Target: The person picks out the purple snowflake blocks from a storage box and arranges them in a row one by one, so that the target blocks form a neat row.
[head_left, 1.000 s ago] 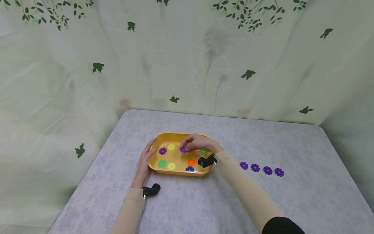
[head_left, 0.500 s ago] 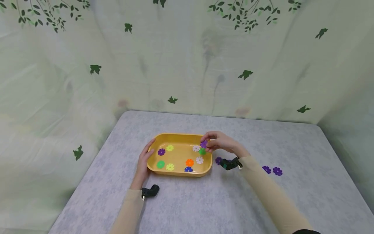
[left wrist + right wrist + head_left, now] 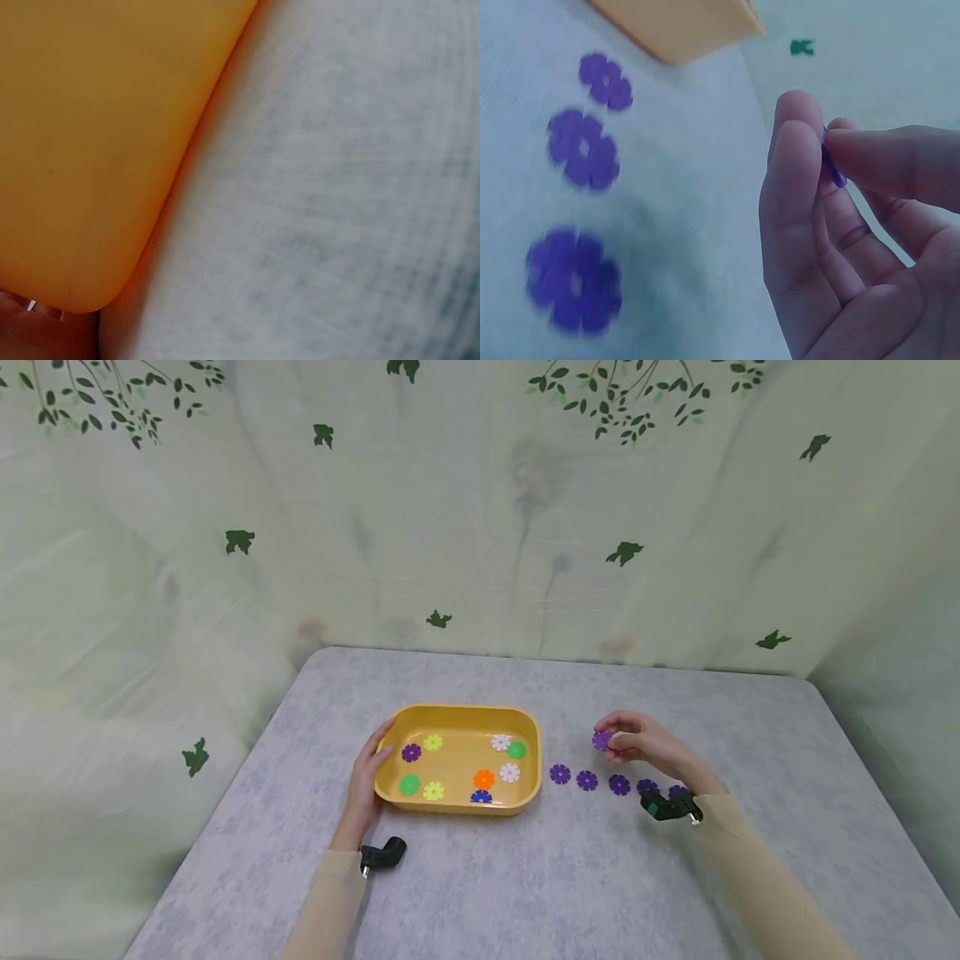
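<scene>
In the head view my left hand [image 3: 363, 785] holds the left end of a yellow tray [image 3: 457, 717], thumb at the rim. The left wrist view shows the tray's side wall [image 3: 97, 150] large, with a bit of the hand at the lower left corner. Out to the right of the tray, my right hand [image 3: 648, 746] pinches a purple flower-shaped disc [image 3: 602, 741] between thumb and fingers, above the table. In the right wrist view that disc [image 3: 835, 166] is edge-on, mostly hidden by the fingers. Below the hand, several purple discs [image 3: 587, 780] lie in a row on the table.
Inside the tray lie several more flower discs: one purple [image 3: 411, 752], plus yellow, green, white, an orange [image 3: 483, 779] and a blue one. The grey table [image 3: 480, 885] ends at a printed cloth backdrop [image 3: 480, 510]. The right wrist camera overlaps the row's right end.
My right hand has lifted a purple disc out of the tray and carried it right, over the row on the table. My left hand has stayed on the tray.
</scene>
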The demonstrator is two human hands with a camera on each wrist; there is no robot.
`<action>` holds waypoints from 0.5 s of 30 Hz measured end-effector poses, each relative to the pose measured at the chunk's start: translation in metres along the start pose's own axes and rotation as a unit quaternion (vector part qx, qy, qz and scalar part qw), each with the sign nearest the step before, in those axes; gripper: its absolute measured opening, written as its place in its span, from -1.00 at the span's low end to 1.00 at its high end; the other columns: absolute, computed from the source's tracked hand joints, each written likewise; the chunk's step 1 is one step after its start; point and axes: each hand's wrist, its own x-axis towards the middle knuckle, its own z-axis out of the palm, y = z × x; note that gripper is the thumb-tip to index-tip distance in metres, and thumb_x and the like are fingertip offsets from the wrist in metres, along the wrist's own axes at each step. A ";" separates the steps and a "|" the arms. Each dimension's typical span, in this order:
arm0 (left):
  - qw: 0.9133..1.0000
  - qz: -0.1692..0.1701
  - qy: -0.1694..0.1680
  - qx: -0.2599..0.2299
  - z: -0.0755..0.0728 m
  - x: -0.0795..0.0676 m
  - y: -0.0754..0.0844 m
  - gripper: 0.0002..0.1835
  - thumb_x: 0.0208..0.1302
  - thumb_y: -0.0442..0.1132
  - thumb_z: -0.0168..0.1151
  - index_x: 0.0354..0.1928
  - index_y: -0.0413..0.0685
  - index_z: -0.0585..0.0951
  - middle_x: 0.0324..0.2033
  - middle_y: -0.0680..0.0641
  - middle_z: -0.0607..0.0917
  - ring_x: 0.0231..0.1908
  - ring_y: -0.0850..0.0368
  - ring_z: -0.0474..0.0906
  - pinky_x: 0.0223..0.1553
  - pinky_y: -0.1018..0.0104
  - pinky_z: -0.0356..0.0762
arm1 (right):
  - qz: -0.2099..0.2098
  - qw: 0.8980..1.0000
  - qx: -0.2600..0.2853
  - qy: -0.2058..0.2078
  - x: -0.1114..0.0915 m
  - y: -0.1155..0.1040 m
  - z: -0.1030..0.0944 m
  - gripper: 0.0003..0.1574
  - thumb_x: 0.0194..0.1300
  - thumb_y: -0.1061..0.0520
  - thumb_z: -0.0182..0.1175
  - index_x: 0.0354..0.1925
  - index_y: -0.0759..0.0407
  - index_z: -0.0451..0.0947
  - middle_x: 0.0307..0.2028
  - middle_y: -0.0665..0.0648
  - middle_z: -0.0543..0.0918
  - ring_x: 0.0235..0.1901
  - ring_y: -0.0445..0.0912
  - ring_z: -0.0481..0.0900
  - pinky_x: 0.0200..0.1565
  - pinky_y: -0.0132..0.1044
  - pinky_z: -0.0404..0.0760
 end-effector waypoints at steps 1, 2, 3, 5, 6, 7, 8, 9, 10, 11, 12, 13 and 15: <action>1.000 0.000 0.001 0.001 0.000 0.000 0.000 -0.54 0.49 -0.21 -0.12 0.39 0.07 0.32 0.37 0.09 0.27 0.36 0.22 0.09 0.38 0.25 0.00 | 0.001 1.000 0.003 0.006 -0.006 0.003 -0.005 -0.59 0.39 0.27 0.03 0.13 0.47 0.32 -0.22 0.20 0.55 -0.38 -0.07 0.56 -0.18 -0.15 0.65; 1.000 0.000 0.002 0.002 0.000 0.000 0.000 -0.54 0.49 -0.21 -0.12 0.39 0.07 0.33 0.37 0.09 0.28 0.36 0.22 0.09 0.38 0.26 0.00 | 0.001 1.000 0.004 0.012 -0.012 0.007 -0.009 -0.59 0.40 0.26 0.02 0.13 0.48 0.32 -0.24 0.19 0.55 -0.38 -0.09 0.56 -0.20 -0.17 0.64; 1.000 0.000 0.003 0.003 0.000 0.000 0.000 -0.54 0.49 -0.21 -0.11 0.39 0.06 0.33 0.37 0.09 0.28 0.36 0.22 0.09 0.38 0.26 0.00 | 0.002 1.000 0.005 0.018 -0.018 0.010 -0.014 -0.58 0.41 0.26 0.01 0.14 0.49 0.31 -0.25 0.19 0.56 -0.38 -0.10 0.56 -0.21 -0.18 0.64; 1.000 -0.003 0.003 0.006 0.000 0.000 0.000 -0.54 0.49 -0.21 -0.12 0.39 0.07 0.32 0.37 0.10 0.28 0.36 0.23 0.09 0.37 0.27 0.01 | 0.007 1.000 0.004 0.029 -0.030 0.017 -0.023 -0.57 0.41 0.26 0.01 0.14 0.50 0.29 -0.27 0.18 0.57 -0.37 -0.10 0.56 -0.23 -0.20 0.64; 1.000 -0.004 0.003 0.006 0.000 0.000 0.000 -0.54 0.49 -0.22 -0.12 0.40 0.06 0.32 0.37 0.10 0.27 0.36 0.23 0.09 0.37 0.27 0.01 | 0.010 0.999 0.003 0.036 -0.037 0.020 -0.028 -0.57 0.41 0.25 0.01 0.15 0.50 0.29 -0.28 0.17 0.57 -0.37 -0.10 0.57 -0.23 -0.21 0.64; 1.000 -0.005 0.004 0.006 0.001 0.000 0.000 -0.54 0.49 -0.22 -0.12 0.39 0.07 0.32 0.37 0.10 0.27 0.36 0.23 0.09 0.37 0.28 0.01 | 0.014 0.999 0.002 0.043 -0.043 0.024 -0.033 -0.56 0.41 0.25 0.01 0.15 0.50 0.28 -0.28 0.17 0.57 -0.36 -0.09 0.57 -0.23 -0.22 0.64; 1.000 -0.005 0.003 0.005 0.001 0.000 0.000 -0.54 0.49 -0.23 -0.12 0.40 0.07 0.32 0.37 0.10 0.27 0.36 0.23 0.09 0.37 0.28 0.02 | 0.018 0.999 0.000 0.048 -0.049 0.028 -0.037 -0.56 0.41 0.25 0.01 0.15 0.51 0.27 -0.28 0.18 0.58 -0.36 -0.08 0.57 -0.23 -0.22 0.64; 1.000 -0.005 0.003 0.005 0.001 0.000 0.001 -0.54 0.50 -0.23 -0.13 0.40 0.06 0.32 0.37 0.10 0.27 0.37 0.23 0.08 0.37 0.27 0.01 | 0.021 0.998 0.001 0.053 -0.055 0.032 -0.042 -0.55 0.42 0.25 0.01 0.16 0.51 0.26 -0.28 0.18 0.58 -0.36 -0.08 0.57 -0.23 -0.23 0.64; 1.000 -0.005 0.003 0.006 0.001 0.000 0.001 -0.54 0.50 -0.23 -0.13 0.40 0.06 0.32 0.38 0.10 0.27 0.37 0.23 0.08 0.37 0.27 0.01 | 0.023 0.998 -0.001 0.059 -0.062 0.036 -0.046 -0.55 0.42 0.25 0.00 0.16 0.52 0.25 -0.28 0.17 0.57 -0.35 -0.08 0.57 -0.24 -0.24 0.64; 1.000 -0.005 0.003 0.008 0.002 0.000 0.001 -0.54 0.50 -0.24 -0.13 0.40 0.06 0.31 0.38 0.09 0.27 0.37 0.23 0.08 0.37 0.27 0.01 | 0.026 0.997 -0.002 0.066 -0.068 0.041 -0.050 -0.55 0.42 0.25 0.00 0.16 0.52 0.25 -0.28 0.17 0.57 -0.35 -0.09 0.58 -0.23 -0.25 0.64; 1.000 -0.003 0.002 0.009 0.002 0.000 0.002 -0.54 0.50 -0.24 -0.13 0.40 0.05 0.31 0.38 0.09 0.27 0.37 0.22 0.07 0.38 0.26 0.01 | 0.029 0.997 -0.002 0.074 -0.074 0.045 -0.054 -0.54 0.42 0.25 0.00 0.17 0.53 0.24 -0.27 0.15 0.57 -0.35 -0.09 0.58 -0.24 -0.26 0.64; 1.000 -0.003 0.002 0.009 0.002 0.000 0.002 -0.54 0.50 -0.24 -0.13 0.40 0.05 0.31 0.38 0.09 0.27 0.37 0.23 0.07 0.38 0.26 0.00 | 0.032 0.996 -0.004 0.083 -0.080 0.049 -0.057 -0.54 0.42 0.25 -0.01 0.17 0.54 0.24 -0.27 0.14 0.57 -0.35 -0.10 0.57 -0.25 -0.27 0.64; 1.000 -0.002 0.001 0.010 0.002 0.000 0.002 -0.54 0.50 -0.24 -0.13 0.40 0.04 0.31 0.38 0.08 0.26 0.37 0.22 0.07 0.38 0.26 0.00 | 0.035 0.994 -0.005 0.102 -0.092 0.057 -0.063 -0.54 0.42 0.25 0.00 0.16 0.54 0.25 -0.25 0.09 0.56 -0.35 -0.13 0.57 -0.26 -0.29 0.64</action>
